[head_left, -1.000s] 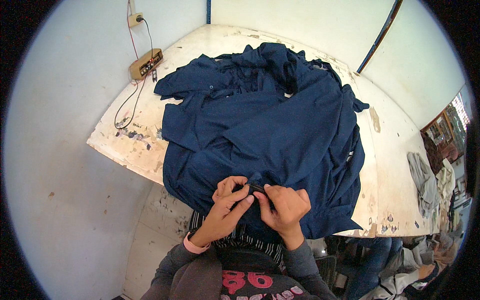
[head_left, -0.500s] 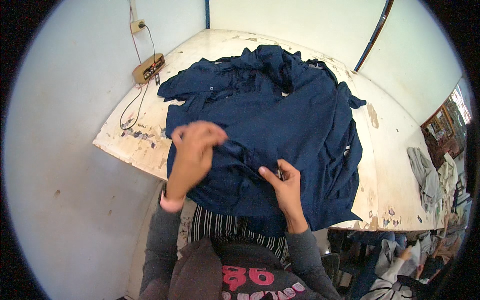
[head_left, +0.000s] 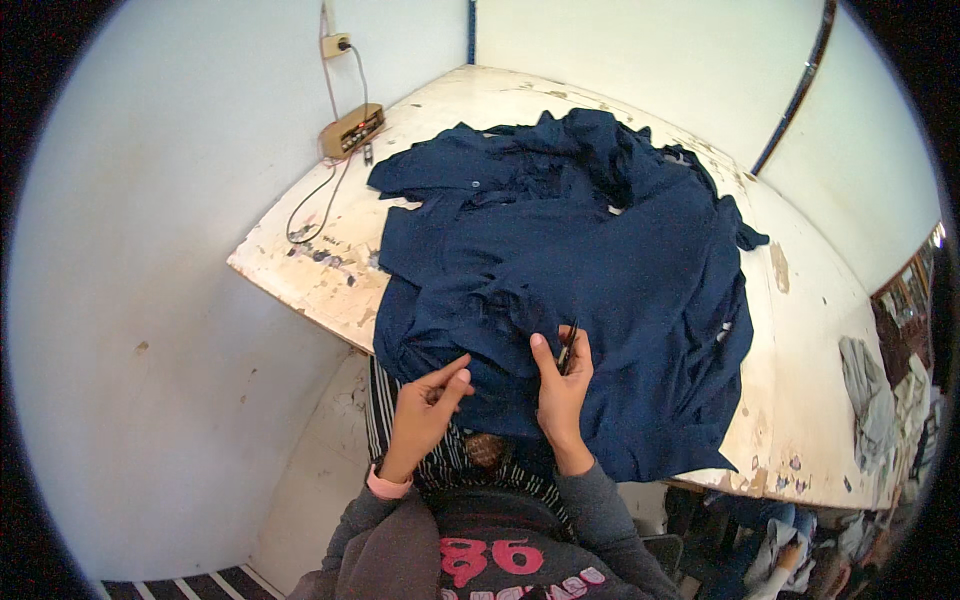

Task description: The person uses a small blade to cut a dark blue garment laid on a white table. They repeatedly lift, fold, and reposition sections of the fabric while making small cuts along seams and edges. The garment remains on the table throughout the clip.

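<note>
A dark blue garment lies spread and rumpled on the table, its near edge hanging toward my lap. Over its near left part, my left hand has thumb and index finger drawn close together; anything between them is too small to make out. My right hand grips a small pair of thread snips, with the dark pointed blades up past the fingers. That hand rests at the cloth's near middle, a short way right of the left. Folds and layers hide parts of the garment.
The worn white table meets a wall on the left. A brown electrical box with a looped cable sits at the far left, below a wall socket. Grey cloth lies at the right; another person's arm shows lower right.
My left hand has come down and toward me, from above the cloth to its near edge. The right hand keeps the snips, their blades now showing more. The whole view has shifted.
</note>
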`<state>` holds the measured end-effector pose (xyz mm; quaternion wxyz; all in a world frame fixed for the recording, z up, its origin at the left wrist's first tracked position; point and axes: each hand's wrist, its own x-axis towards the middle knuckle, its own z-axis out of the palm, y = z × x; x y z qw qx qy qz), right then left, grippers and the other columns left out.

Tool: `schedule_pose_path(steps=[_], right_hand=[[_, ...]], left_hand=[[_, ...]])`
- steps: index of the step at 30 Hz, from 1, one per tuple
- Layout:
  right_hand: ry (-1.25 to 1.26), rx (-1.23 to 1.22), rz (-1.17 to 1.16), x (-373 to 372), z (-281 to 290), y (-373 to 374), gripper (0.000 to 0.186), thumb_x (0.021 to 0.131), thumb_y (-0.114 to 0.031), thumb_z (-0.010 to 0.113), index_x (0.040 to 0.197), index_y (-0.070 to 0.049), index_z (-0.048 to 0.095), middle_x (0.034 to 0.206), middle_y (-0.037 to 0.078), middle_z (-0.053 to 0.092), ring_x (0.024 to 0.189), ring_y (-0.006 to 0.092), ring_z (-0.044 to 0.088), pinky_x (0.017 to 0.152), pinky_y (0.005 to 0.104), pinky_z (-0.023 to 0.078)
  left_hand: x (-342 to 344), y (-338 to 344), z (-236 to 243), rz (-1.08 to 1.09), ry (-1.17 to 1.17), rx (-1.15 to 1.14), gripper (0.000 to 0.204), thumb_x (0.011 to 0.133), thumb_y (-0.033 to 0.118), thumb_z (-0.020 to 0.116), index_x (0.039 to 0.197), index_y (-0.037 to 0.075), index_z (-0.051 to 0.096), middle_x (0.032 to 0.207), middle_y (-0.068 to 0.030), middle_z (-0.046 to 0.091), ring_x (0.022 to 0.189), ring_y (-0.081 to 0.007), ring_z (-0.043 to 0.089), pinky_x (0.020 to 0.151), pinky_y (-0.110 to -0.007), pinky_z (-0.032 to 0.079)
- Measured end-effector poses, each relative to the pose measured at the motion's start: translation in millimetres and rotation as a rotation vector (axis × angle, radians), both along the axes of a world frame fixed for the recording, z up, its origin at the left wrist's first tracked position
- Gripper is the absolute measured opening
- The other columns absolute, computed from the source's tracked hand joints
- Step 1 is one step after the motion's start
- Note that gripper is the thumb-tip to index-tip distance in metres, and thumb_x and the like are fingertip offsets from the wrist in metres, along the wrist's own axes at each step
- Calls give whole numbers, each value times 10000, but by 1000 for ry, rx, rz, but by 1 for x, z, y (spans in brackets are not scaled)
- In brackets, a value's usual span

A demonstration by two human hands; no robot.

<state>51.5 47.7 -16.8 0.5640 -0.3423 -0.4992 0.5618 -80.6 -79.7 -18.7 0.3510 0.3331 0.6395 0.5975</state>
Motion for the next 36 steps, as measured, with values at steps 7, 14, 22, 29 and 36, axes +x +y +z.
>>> schedule_pose_path(steps=[7, 14, 22, 29, 36], right_hand=[[-261, 223, 67, -6, -3, -9, 265, 907, -59, 783, 1159, -23, 709, 924, 2, 638, 827, 59, 568, 706, 217, 466], [-425, 527, -21, -8, 12, 2, 267, 815, 70, 742, 1070, -7, 718, 998, 137, 709, 874, 244, 700, 758, 306, 545], [-613, 600, -75, 5, 22, 21, 400, 720, 57, 761, 1106, -47, 739, 1003, 102, 703, 840, 234, 693, 740, 319, 542], [-962, 922, -24, 16, 25, 19, 488, 666, -83, 707, 1145, -150, 764, 1019, -26, 711, 731, 140, 645, 591, 309, 388], [-922, 931, 8, 5, 25, 15, 479, 633, -23, 692, 1099, -114, 755, 1012, 24, 719, 718, 173, 651, 589, 305, 390]], left_hand=[[-2, 21, 1, -35, -204, 48, 525, 1044, 272, 644, 1466, -21, 537, 921, -57, 751, 776, -59, 633, 586, -218, 484], [-13, 36, 1, 83, 401, -64, 386, 980, 109, 638, 1362, 56, 654, 972, -105, 741, 687, -115, 650, 565, -255, 494], [-18, 45, 16, 26, 655, 281, 327, 879, 46, 711, 1199, 88, 759, 933, -111, 700, 800, -185, 716, 684, -258, 543], [-9, 62, 5, 78, 88, 190, 234, 846, -30, 801, 1070, 4, 744, 1024, -57, 697, 861, -94, 696, 770, -216, 576], [-1, 55, 1, 15, -174, 287, 257, 862, -75, 768, 1081, -6, 653, 1039, -32, 673, 891, -75, 685, 769, -200, 546]])
